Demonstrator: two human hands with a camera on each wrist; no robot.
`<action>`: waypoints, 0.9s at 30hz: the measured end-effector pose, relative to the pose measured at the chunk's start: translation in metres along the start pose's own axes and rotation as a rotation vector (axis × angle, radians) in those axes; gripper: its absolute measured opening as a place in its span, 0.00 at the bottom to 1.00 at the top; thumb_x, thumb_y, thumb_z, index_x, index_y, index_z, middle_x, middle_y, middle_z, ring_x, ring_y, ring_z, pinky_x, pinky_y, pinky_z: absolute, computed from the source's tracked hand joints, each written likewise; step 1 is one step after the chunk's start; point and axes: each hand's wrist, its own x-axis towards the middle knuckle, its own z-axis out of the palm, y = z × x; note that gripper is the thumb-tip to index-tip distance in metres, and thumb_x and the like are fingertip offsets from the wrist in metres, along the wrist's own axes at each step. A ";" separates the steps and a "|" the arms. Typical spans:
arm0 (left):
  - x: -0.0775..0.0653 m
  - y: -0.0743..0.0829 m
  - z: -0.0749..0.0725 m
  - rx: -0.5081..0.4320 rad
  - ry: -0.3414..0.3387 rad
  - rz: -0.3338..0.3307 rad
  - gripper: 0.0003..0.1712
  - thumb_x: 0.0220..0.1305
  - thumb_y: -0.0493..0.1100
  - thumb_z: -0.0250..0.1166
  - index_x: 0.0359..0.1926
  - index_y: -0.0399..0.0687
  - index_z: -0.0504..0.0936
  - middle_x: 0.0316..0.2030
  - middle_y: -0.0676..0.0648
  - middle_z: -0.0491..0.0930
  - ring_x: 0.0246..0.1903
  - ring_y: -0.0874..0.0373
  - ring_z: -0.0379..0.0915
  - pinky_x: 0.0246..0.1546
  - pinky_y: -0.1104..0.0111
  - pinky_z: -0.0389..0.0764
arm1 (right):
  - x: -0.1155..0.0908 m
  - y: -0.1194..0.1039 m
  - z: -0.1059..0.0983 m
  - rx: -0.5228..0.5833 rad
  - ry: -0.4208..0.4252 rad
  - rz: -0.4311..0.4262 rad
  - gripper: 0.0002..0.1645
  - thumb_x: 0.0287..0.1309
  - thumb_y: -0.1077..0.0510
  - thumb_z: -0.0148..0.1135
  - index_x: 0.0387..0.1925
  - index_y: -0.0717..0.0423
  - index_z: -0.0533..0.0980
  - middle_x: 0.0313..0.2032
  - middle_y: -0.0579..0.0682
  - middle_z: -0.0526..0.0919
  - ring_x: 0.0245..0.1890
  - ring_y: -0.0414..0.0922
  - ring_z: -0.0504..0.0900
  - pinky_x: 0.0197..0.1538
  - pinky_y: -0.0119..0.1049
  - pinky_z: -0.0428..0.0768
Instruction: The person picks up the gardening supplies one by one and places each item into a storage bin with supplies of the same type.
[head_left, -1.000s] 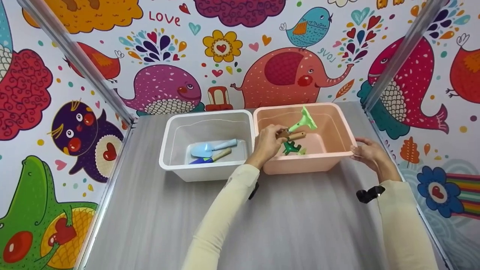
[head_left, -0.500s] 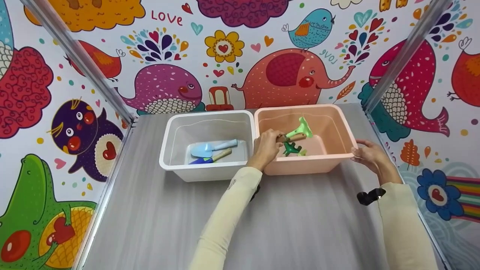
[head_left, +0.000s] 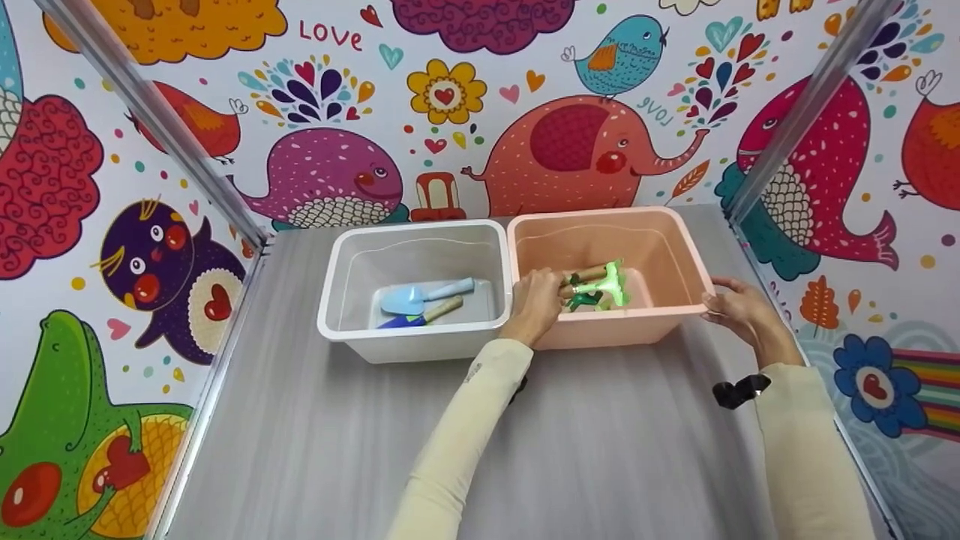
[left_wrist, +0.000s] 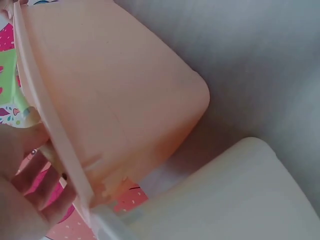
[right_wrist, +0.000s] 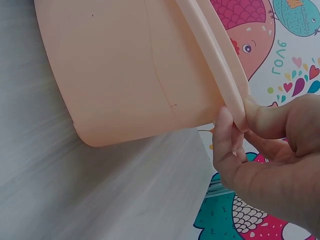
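Note:
My left hand [head_left: 537,300] reaches over the front left of the peach bin [head_left: 600,334] and grips the wooden handle of a light-green garden tool [head_left: 615,285] with a wide, flared head. That tool lies low inside the bin, its head pointing right. Beside it are a dark-green tined garden tool [head_left: 583,301] and another wooden handle [head_left: 595,273], partly covered by the hand. In the left wrist view, curled fingers [left_wrist: 42,180] show behind the bin's rim. My right hand [right_wrist: 270,150] pinches the bin's right front corner between thumb and fingers.
Left of the peach bin, side by side with it, stands a white bin [head_left: 412,334]. It holds a light-blue trowel [head_left: 405,300] and a blue tool with a wooden handle [head_left: 444,309]. Metal posts and printed walls border the grey table [head_left: 600,450].
My left hand has lowered toward the front of the peach bin, and the light-green tool has swung down from raised to lying low in it. The right hand stays at the corner.

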 end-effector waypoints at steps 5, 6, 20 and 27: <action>0.001 -0.002 -0.003 -0.173 -0.034 -0.043 0.08 0.64 0.48 0.70 0.36 0.50 0.91 0.36 0.52 0.90 0.39 0.57 0.85 0.42 0.64 0.84 | 0.000 0.000 0.000 -0.026 0.007 0.006 0.45 0.72 0.57 0.54 0.79 0.60 0.41 0.75 0.70 0.52 0.49 0.39 0.77 0.57 0.26 0.80; 0.002 -0.003 -0.004 -0.218 -0.039 -0.048 0.07 0.63 0.46 0.70 0.35 0.49 0.91 0.36 0.51 0.90 0.40 0.57 0.85 0.42 0.65 0.84 | 0.000 0.000 0.000 -0.031 0.009 0.007 0.45 0.72 0.56 0.54 0.79 0.60 0.41 0.76 0.69 0.52 0.49 0.39 0.76 0.57 0.26 0.80; 0.002 -0.009 0.000 -0.524 -0.059 -0.098 0.13 0.61 0.30 0.66 0.47 0.36 0.87 0.39 0.41 0.88 0.36 0.57 0.81 0.41 0.71 0.82 | 0.002 -0.002 0.001 0.045 -0.012 0.003 0.44 0.73 0.60 0.52 0.78 0.62 0.41 0.71 0.68 0.58 0.39 0.32 0.78 0.50 0.24 0.82; 0.000 -0.006 -0.005 -0.552 -0.130 -0.037 0.21 0.64 0.41 0.69 0.58 0.43 0.83 0.57 0.44 0.83 0.61 0.51 0.76 0.64 0.62 0.75 | 0.003 -0.003 0.001 0.033 -0.008 0.003 0.43 0.73 0.60 0.50 0.78 0.64 0.41 0.69 0.69 0.59 0.38 0.31 0.78 0.52 0.27 0.82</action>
